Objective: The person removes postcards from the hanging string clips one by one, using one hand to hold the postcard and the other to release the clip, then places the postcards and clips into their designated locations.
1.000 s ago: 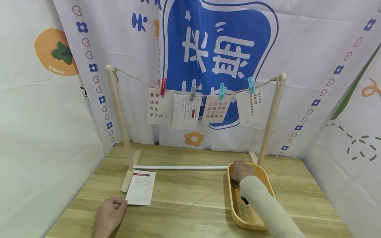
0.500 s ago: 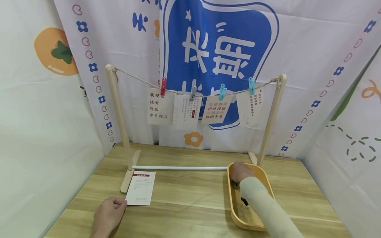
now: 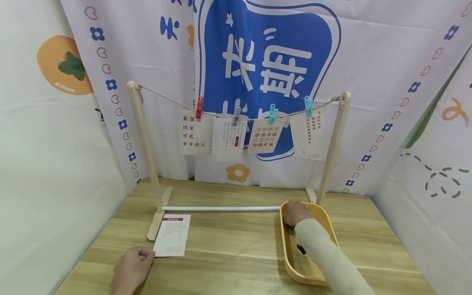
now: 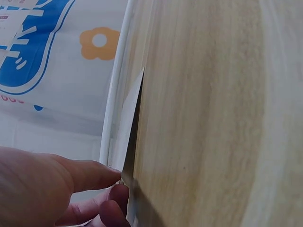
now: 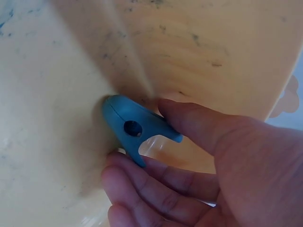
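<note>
My left hand [image 3: 132, 266] pinches the lower left corner of a white printed card [image 3: 173, 235] with a dark red heading. In the left wrist view the card [image 4: 131, 118] tilts off the wood, its near end between thumb and fingers. My right hand [image 3: 298, 212] reaches into a yellow plastic tray [image 3: 287, 262]. There it holds a teal clothespin [image 5: 135, 122] by its two handles, thumb on one and fingers on the other. The clothespin's nose points at the tray's inner surface.
A wooden frame [image 3: 145, 147] with a white crossbar [image 3: 221, 209] stands at the back. From its twine hang several cards, including one under a red clothespin [image 3: 199, 107] and one under a grey clothespin [image 3: 237, 114]. A printed cloth [image 3: 177, 73] hangs behind.
Both hands stay on the card and in the tray. The head view has shifted a little, so everything appears slightly further left.
</note>
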`<state>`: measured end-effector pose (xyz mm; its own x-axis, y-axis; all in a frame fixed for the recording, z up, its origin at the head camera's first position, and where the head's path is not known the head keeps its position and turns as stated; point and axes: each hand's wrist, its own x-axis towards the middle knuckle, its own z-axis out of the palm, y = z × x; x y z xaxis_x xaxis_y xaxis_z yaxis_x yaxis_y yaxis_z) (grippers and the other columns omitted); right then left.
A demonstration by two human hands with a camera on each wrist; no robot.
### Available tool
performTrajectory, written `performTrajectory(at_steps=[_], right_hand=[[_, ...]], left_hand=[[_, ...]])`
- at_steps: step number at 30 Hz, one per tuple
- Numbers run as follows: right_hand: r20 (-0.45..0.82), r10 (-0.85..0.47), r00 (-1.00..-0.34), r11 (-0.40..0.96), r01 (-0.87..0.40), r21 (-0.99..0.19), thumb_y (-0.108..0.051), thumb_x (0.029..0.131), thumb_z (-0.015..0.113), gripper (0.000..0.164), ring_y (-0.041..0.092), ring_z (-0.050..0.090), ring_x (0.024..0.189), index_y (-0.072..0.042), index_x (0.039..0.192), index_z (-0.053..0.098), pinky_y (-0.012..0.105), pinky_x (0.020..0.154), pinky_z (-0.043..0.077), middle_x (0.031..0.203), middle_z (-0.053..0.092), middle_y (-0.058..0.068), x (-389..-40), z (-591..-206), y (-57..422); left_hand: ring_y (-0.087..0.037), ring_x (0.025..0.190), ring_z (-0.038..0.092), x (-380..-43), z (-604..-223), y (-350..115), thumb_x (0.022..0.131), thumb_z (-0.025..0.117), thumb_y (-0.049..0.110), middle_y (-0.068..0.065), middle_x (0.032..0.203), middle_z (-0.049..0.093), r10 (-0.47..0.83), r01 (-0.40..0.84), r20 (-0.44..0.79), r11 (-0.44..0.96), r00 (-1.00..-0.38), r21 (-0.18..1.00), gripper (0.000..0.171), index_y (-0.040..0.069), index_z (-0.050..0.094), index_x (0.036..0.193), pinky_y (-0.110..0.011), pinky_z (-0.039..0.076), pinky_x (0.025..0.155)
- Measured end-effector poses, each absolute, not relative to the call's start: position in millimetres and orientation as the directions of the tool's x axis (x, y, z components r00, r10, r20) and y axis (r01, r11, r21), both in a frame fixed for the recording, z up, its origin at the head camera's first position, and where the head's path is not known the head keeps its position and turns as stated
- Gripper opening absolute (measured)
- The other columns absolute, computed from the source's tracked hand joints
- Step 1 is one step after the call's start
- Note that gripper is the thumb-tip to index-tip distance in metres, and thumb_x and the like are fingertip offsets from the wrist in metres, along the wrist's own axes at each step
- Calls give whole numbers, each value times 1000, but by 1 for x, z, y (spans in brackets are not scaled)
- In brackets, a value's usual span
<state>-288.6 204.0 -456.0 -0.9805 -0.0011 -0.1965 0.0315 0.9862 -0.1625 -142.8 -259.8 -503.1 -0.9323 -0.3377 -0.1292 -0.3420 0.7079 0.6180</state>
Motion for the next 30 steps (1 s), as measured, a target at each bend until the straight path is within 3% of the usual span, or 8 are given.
performTrajectory(at_steps=[10, 16, 30], right_hand=[[-198, -7, -980, 986, 27, -167, -15, 86, 64, 28, 22, 56, 70, -1, 110, 59, 36, 54, 46, 91, 64, 14, -288, -464, 202], [-195, -5, -981, 983, 31, -178, -14, 85, 64, 10, 22, 54, 62, -6, 86, 59, 33, 50, 43, 71, 57, 8, -292, -462, 204], [-207, -9, -978, 985, 26, -169, -11, 86, 62, 26, 18, 46, 56, -12, 62, 52, 29, 49, 39, 61, 47, 2, -287, -456, 200]], left_hand=[[-14, 68, 55, -139, -508, -265, 89, 63, 26, 3, 74, 67, -321, -339, -143, 718, -936, 607, 18, 10, 71, 88, -26, 36, 58], [-13, 67, 55, -141, -507, -264, 90, 62, 26, 4, 72, 67, -304, -322, -136, 726, -943, 607, 18, 11, 72, 89, -26, 37, 56], [-13, 66, 55, -142, -507, -264, 89, 63, 24, 4, 71, 68, -296, -306, -117, 746, -948, 592, 16, 10, 72, 88, -27, 37, 57]])
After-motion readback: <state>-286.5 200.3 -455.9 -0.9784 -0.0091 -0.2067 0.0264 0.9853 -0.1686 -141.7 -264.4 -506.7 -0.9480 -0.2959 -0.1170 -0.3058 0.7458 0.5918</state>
